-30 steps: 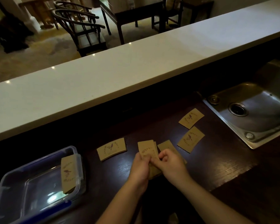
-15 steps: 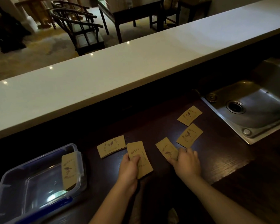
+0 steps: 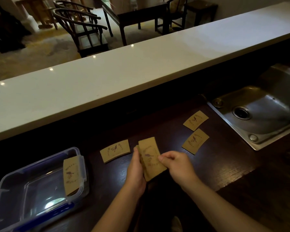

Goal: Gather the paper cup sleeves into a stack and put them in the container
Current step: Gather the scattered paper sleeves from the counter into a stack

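A small stack of brown paper cup sleeves point(image 3: 150, 156) with a printed bird is held over the dark counter. My left hand point(image 3: 135, 171) grips its left edge and my right hand point(image 3: 177, 165) pinches its right edge. One loose sleeve point(image 3: 115, 150) lies flat just left of the stack. Two more sleeves point(image 3: 195, 120) point(image 3: 195, 141) lie to the right, near the sink. Another sleeve point(image 3: 71, 174) leans against the right wall of the clear plastic container point(image 3: 12, 190) at the lower left.
A steel sink point(image 3: 264, 118) is set into the dark wooden counter point(image 3: 224, 164) at the right. A raised white bar top point(image 3: 124, 71) runs across behind the work area. Chairs and tables stand in the room beyond.
My right hand picked up the sleeve lying right of centre and brought it onto the stack in my left hand. Both hands have come together on the stack.
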The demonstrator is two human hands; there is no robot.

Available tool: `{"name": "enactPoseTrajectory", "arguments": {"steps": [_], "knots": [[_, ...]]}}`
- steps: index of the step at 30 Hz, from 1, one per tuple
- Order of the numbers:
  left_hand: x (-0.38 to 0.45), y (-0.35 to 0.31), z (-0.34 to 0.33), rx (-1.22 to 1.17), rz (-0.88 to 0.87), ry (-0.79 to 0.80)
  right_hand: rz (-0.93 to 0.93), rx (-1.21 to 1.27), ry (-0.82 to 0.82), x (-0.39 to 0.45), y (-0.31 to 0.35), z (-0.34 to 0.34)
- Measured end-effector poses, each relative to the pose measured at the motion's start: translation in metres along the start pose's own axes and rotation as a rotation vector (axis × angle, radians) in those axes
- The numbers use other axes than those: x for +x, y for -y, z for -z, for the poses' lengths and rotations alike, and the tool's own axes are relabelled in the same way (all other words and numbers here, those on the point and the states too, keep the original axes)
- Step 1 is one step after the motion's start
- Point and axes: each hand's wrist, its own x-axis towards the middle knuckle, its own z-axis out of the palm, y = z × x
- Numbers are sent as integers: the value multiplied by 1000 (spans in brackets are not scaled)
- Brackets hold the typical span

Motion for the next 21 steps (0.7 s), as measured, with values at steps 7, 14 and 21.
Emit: {"name": "enactPoseTrajectory", "arguments": {"steps": [7,14,21], "knots": [[1,9,-2,184,-29,-75,99,-280,-97,-9,-8,-16],[10,11,10,170,-47,-79,-135,118,-368,37,-8,21],[13,8,14,166,-40,-89,-497,-27,-706,97,-17,64]]}}
